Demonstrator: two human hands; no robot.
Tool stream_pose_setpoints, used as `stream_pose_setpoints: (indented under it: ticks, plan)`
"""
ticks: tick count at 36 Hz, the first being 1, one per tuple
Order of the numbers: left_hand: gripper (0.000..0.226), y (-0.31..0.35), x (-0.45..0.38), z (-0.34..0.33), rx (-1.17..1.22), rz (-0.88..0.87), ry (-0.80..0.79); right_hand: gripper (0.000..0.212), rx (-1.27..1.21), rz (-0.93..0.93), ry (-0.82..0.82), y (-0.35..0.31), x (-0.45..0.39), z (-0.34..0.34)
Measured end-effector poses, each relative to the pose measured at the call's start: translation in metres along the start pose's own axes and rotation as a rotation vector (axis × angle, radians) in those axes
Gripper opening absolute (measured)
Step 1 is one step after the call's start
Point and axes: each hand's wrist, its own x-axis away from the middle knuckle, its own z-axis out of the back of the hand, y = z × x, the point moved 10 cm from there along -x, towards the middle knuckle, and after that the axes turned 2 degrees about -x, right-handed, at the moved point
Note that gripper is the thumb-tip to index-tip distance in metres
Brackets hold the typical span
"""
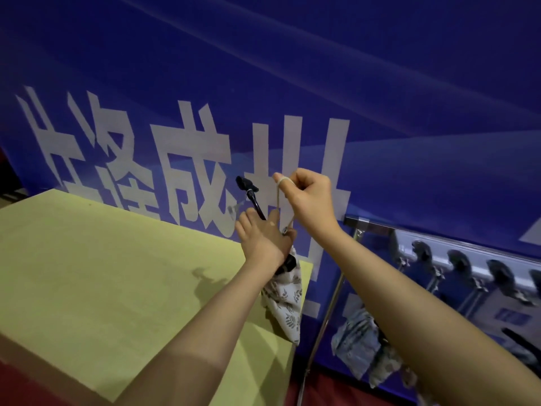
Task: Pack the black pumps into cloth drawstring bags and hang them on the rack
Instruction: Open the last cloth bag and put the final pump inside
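A: Gripping the neck of the leaf-print cloth bag [285,300], the left hand [262,238] holds it up over the far right corner of the yellow-green table [87,273]. A black pump [252,197] sticks out of the bag's mouth, its handle end up and tilted left, above the left fingers.

B: And the other hand?

A: The right hand [310,197] is raised beside and above the left, fingers curled, with the pale drawstring [279,197] looped over a fingertip and running taut down to the bag's mouth. Both hands are clamped on something, near each other but apart.

B: How much room around the bag?

A: The bag's lower end hangs past the table's right edge, in the gap between the table and the slanted chrome post [328,312] of the rack [369,227]. That gap is narrow. To the left the tabletop is broad and flat.

B: What crowds the right side?

A: The rack's top bar begins just right of the right wrist and runs off right. Behind it is a grey panel with a row of dark hooks [459,259]. Below the right forearm, other printed bags [360,341] already hang, partly hidden by the arm. A blue banner [292,68] with large pale characters closes off the back, close behind the hands. Dark red floor [336,388] shows under the rack.
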Motion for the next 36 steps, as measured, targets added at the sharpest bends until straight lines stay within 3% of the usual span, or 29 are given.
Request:
stream_pose_setpoints:
  ticks: [13,18,24,31,36]
  plan:
    - [0.044,0.095,0.049,-0.023,-0.349,-0.141,-0.096,0.040,-0.055,0.005,0.216,-0.026,0.019,0.134]
    - [0.046,0.136,0.079,-0.038,-0.366,-0.124,-0.139,0.043,-0.078,-0.018,0.262,-0.025,0.035,0.186]
    - [0.048,0.177,0.136,-0.083,-0.338,-0.108,-0.217,0.045,-0.011,-0.088,0.206,-0.003,0.073,0.244]
    - [0.086,0.216,0.200,-0.136,-0.212,-0.196,-0.304,0.045,0.038,-0.208,0.125,0.032,0.123,0.304]
    - [0.089,0.236,0.227,-0.165,-0.244,-0.243,-0.440,0.053,0.103,-0.298,0.083,0.057,0.156,0.330]
